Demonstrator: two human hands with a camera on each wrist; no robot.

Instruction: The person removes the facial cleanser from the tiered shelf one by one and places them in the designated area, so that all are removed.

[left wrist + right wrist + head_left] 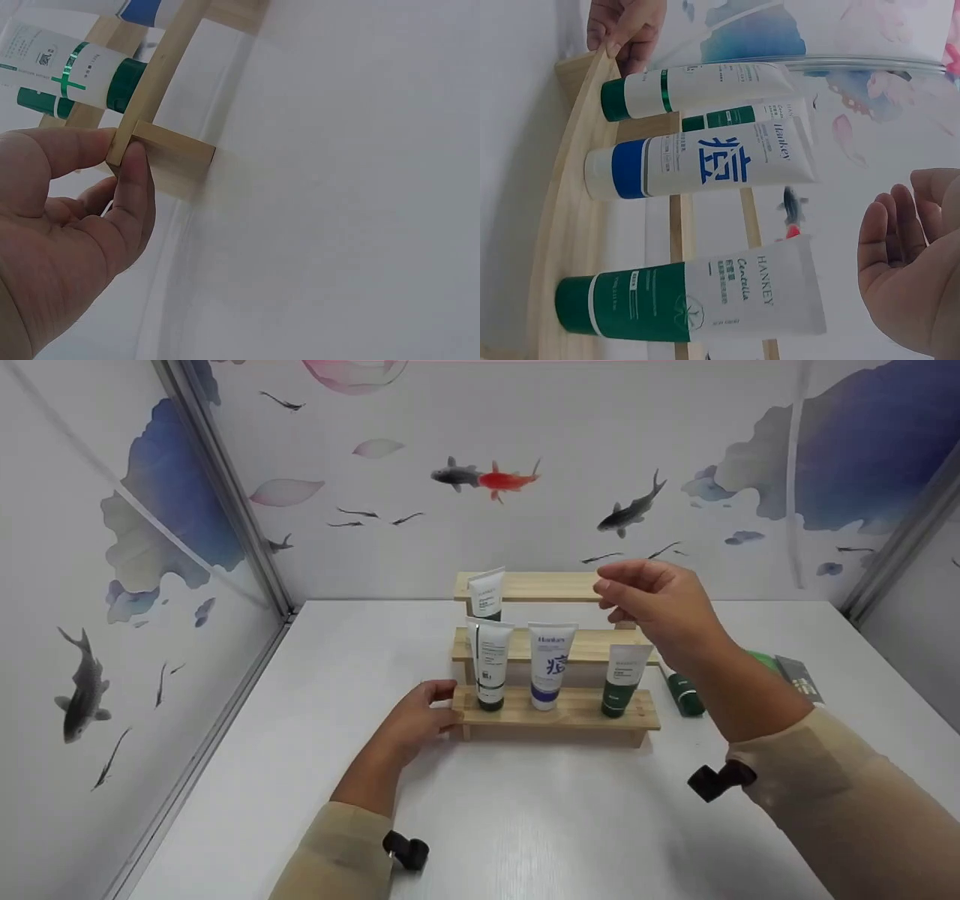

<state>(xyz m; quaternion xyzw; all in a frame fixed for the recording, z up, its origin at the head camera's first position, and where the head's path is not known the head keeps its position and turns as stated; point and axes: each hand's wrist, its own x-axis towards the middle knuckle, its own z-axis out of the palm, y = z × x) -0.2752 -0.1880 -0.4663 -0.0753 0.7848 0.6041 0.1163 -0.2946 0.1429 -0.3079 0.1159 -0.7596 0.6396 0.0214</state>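
Note:
A three-step wooden rack (pixel 577 709) stands on the table. Its front step carries a white tube with a green band (pixel 492 660), a white tube with a blue band (pixel 709 163) and a white-and-green tube (pixel 694 306), all upright on their caps. Another white-and-green tube (pixel 487 591) shows behind them on the left. My left hand (pixel 82 202) pinches the left end of the front board between thumb and fingers. Above the right side of the rack hovers my right hand (pixel 660 607), fingers loosely bent and holding nothing.
Right of the rack a green-capped tube (pixel 684 691) lies on the white table (pixel 525 810). Beyond it, partly behind my right forearm, are a grey printed item (pixel 799 678) and a green item (pixel 760 660). Printed panels (pixel 570 420) enclose the table's back and sides.

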